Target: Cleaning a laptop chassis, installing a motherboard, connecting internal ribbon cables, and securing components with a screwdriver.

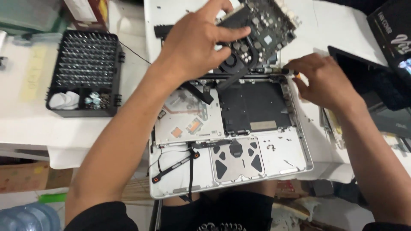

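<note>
Gripping the dark circuit board [261, 25] at the top centre of the frame, the left hand [197, 42] has its fingers closed over the board's left edge, with the thumb side underneath where I cannot see it. The board is lifted and tilted above the upper part of the open laptop case [295, 158], and a round black fan [233, 60] hangs at its lower left corner, just under the fingers.

The right hand [321, 79] is at the upper right corner of the case. Its fingers are pinched closed on a small tool [287, 69] with a dark tip and a bit of orange on it; the tip points left, toward the back edge of the case, very near the lower edge of the board.

The silver case lies open in the middle of the frame, on a white table [25, 124]. Inside it, a silver drive [188, 119] sits at the left, a black flat area [257, 105] is at the right, and the underside of the trackpad [237, 158] shows at the bottom centre. Thin black cables [188, 167] run across the lower left part of the case.

At the upper left of the frame stands a black tray of screwdriver bits [85, 64], well apart from both hands.
</note>
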